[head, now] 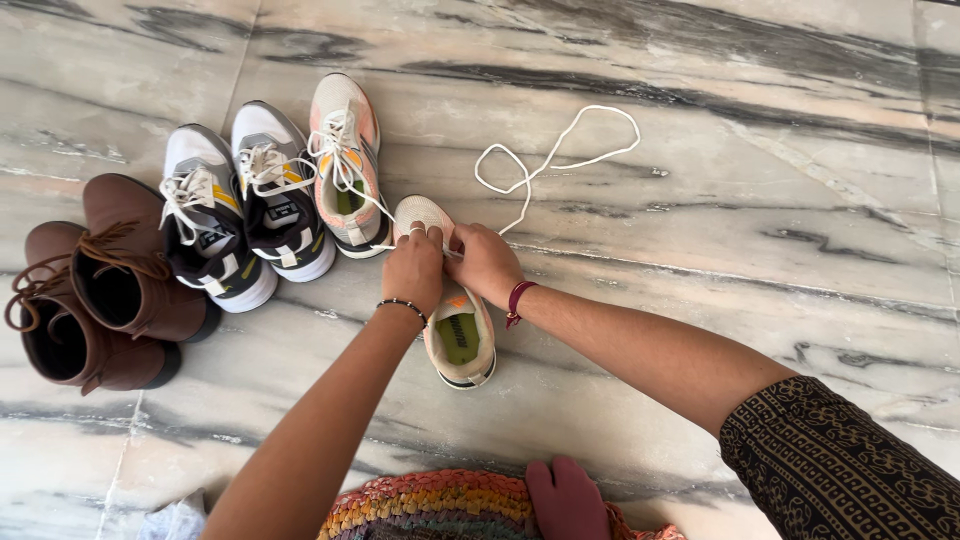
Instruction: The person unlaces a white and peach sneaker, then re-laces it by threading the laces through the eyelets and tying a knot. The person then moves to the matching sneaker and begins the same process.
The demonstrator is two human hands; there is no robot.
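Observation:
A white and peach sneaker (pixel 459 330) with a green insole lies on the marble floor in front of me, toe pointing away. My left hand (pixel 414 268) pinches its upper near the toe. My right hand (pixel 483 262) grips the same spot and holds a white shoelace (pixel 556 150), which runs from the shoe and loops loosely over the floor beyond. A beaded bracelet sits on my left wrist, a dark red band on my right.
The matching peach sneaker (pixel 345 165), laced, stands to the left, beside a white, black and grey pair (pixel 245 205) and a pair of brown boots (pixel 100 285). A braided multicoloured mat (pixel 430 505) and my foot (pixel 565 500) are at the bottom edge.

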